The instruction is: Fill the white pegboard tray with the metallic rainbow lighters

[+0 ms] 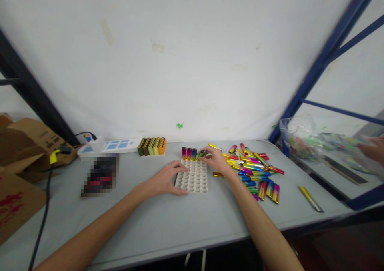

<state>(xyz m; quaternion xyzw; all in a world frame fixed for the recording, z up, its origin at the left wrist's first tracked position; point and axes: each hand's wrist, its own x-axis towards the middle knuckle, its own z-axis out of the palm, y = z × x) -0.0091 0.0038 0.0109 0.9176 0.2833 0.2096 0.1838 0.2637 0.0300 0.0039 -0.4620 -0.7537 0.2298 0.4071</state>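
A white tray point(196, 177) with rows of round hollows lies on the table before me. My left hand point(171, 179) holds its left side, with the thumb at the near corner and the fingers farther back. Several shiny lighter cases point(189, 153), pink-red to blue, stand upright along the tray's far row. At the far right corner, my right hand point(213, 159) pinches a green lighter case point(201, 154), partly hidden by the fingers. Beside that hand spreads a loose pile of metallic lighter cases point(252, 167) in many colours.
A filled block of green-to-orange cases point(151, 147) stands by the wall, near a white power strip point(120, 145). A yellow-silver case point(311, 199) lies apart at right. Cardboard boxes point(45, 139) and a black cable point(46, 207) are at left. Another person's hand point(373, 147) shows far right.
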